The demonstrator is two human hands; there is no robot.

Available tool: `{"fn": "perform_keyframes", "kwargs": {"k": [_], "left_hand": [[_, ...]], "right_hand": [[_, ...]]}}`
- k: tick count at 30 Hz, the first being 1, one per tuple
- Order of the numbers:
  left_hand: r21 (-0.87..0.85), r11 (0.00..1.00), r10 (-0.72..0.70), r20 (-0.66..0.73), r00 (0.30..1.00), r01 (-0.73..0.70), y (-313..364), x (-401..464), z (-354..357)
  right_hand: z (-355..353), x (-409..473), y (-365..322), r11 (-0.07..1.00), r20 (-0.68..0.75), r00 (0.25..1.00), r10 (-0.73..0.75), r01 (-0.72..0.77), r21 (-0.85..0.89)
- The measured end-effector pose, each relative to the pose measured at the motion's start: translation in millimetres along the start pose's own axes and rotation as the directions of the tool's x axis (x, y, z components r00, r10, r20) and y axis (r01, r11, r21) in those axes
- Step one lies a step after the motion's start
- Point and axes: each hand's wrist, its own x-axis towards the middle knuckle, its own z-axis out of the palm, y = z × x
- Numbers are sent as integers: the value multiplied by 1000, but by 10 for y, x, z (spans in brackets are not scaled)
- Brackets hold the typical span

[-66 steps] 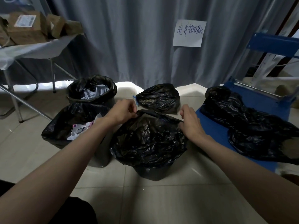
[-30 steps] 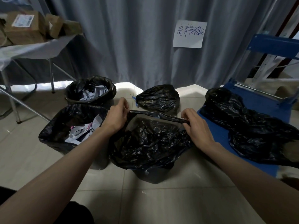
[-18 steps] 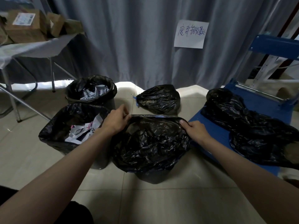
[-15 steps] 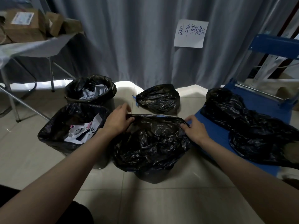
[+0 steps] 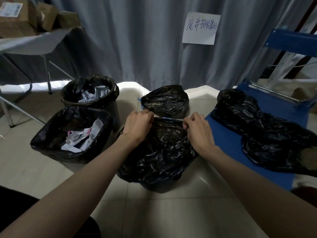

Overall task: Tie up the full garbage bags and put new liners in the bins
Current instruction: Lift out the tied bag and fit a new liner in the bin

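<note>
The work sits partway through — 1 bin is being relined while 2 others wait. At the centre, the left hand (image 5: 138,125) and the right hand (image 5: 199,129) both pinch the far edge of a new black liner (image 5: 159,152), fingers curled over the plastic and pulling it taut between them across the mouth of the near bin (image 5: 159,184). The liner drapes loosely over that bin's sides; whether its rim is fully seated I cannot tell, since the plastic hides it.

At 12 o'clock from the hands, just beyond the liner, lies a tied bag (image 5: 165,100) on the floor, closed and apart from any bin — that looks like 1 full bag already dealt with. At 3 o'clock, more black bags (image 5: 257,127) lie heaped on a blue platform (image 5: 228,143); whether they are spare liners or filled bags is unclear.

At 9 o'clock stands a square bin (image 5: 72,133) with paper waste in an open bag, and at 10 o'clock a round bin (image 5: 92,93), also holding paper and untied. By my reading, both of those still need tying up and relining once this liner is settled.
</note>
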Motion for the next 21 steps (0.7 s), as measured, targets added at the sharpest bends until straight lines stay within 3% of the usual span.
{"fn": "perform_keyframes", "kwargs": {"k": [4, 7, 11, 13, 16, 19, 21], "left_hand": [[55, 998, -46, 180, 983, 37, -51, 32, 151], [74, 993, -111, 289, 951, 93, -115, 39, 233], [164, 978, -184, 401, 898, 127, -206, 17, 201], [140, 975, -216, 400, 891, 173, -231, -5, 182], [50, 982, -189, 352, 917, 184, -230, -41, 116], [-123, 985, -79, 306, 949, 122, -193, -80, 1], [-311, 949, 37, 272, 962, 51, -147, -123, -90]], "right_hand": [[41, 83, 38, 986, 166, 972, 168, -165, -32], [81, 108, 38, 946, 386, 870, 307, -323, -25], [79, 23, 42, 941, 527, 785, 327, -324, -102], [45, -4, 22, 947, 505, 805, 312, -305, -99], [-45, -44, -31, 961, 342, 908, 243, -274, 43], [-189, -98, -88, 975, 191, 978, 83, -120, 189], [-293, -143, -118, 962, 254, 967, -32, -39, 269]]}}
